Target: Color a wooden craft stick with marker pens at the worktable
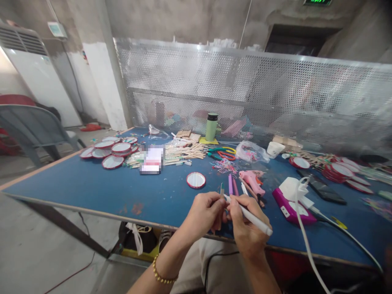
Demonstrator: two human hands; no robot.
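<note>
**Two hands working a pen against a small stick at the near table edge**

The left hand (204,212) and right hand (246,228) met over the near edge of the blue table (92,183). The left fingers were curled together and pinched a small stick (221,190). Its top end stood out above the knuckles, and the rest was hidden in the grip. It appeared to be wood, though the view was too blurred to be sure.

The right thumb and fingers were pressed around a white pen (254,219). Its tip pointed towards 10 o'clock and met the stick, and its cap end trailed towards 4 o'clock. A bead bracelet (161,275) circled the left wrist.

Positions below are taken from the hands.

- **11 o'clock, near:** a round mirror (196,180) with a red rim lay flat.
- **12 o'clock, just beyond the fingers:** two purple pens (230,184) lay side by side.
- **1 o'clock:** a pink glue gun (252,179) lay on its side.
- **2 o'clock:** a purple box (290,206) carried a white plug (294,188), with a phone (321,188) beyond it.
- **12 o'clock, far:** a green bottle (211,126) stood upright, with scissors (222,153) in front of it.
- **11 o'clock, far:** a heap of wooden sticks (180,154) lay on the table.
- **10 o'clock, far:** red-rimmed discs (112,150) were clustered, some overlapping.

A perforated metal screen (245,90) closed the far side of the table.
</note>
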